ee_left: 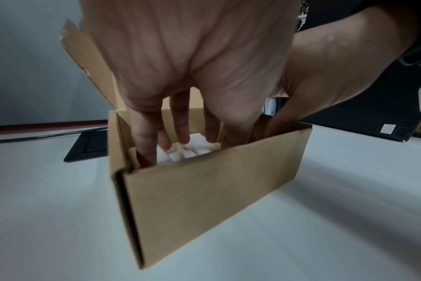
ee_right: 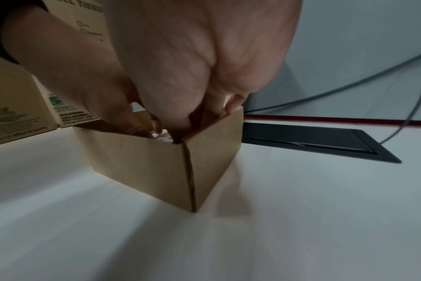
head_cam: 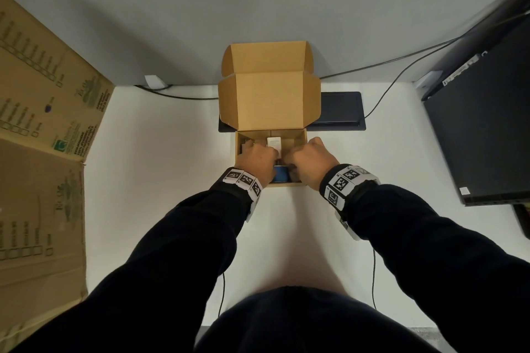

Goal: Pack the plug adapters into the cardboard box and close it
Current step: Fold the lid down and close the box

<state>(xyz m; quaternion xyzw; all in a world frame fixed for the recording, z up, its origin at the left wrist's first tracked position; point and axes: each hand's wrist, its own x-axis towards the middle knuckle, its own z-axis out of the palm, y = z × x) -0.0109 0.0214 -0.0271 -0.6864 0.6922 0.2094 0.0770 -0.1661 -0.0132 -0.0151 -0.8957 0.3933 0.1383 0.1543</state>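
Observation:
A small cardboard box stands mid-desk with its lid raised at the back. Both my hands reach into it from the front. My left hand has its fingers fairly straight, pointing down onto white plug adapters at the bottom of the box. One white adapter shows between the hands, and a blue object lies by the front wall. My right hand dips curled fingers into the right half of the box; its fingertips are mostly hidden by the wall.
A large printed carton lines the left side of the white desk. A black computer case stands at the right. Behind the box a black cable hatch is set into the desk, with cables running along the grey partition.

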